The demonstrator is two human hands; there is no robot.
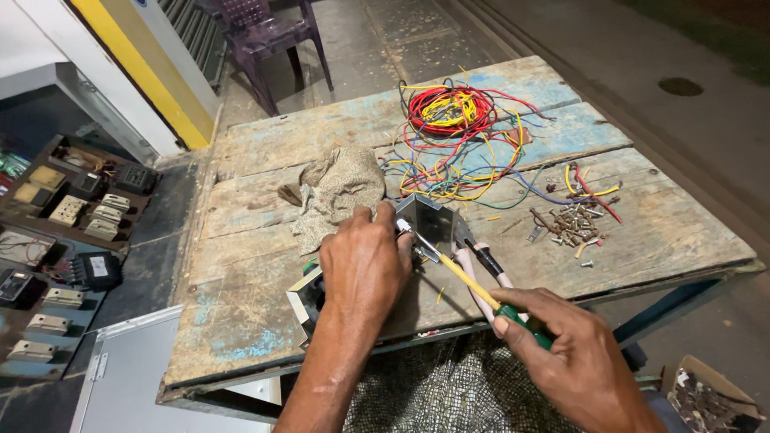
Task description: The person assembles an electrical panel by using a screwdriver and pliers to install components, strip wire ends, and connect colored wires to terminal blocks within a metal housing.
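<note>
Left hand [365, 261] is gripping a small shiny metal bracket [429, 218] at the near middle of the tabletop [257, 337] — rough weathered planks, patchy blue paint. Fingers are curling over the bracket's edge. Right hand [573, 353] is holding a screwdriver [473, 281] — green handle, yellow shaft — fingers closing tight round the handle, tip sitting at the bracket. Pliers [481, 261] with pale grips are lying just beside. Tangled red, yellow and blue wires [453, 120] behind, crumpled rag [337, 192] left, rusty screws [573, 220] right.
</note>
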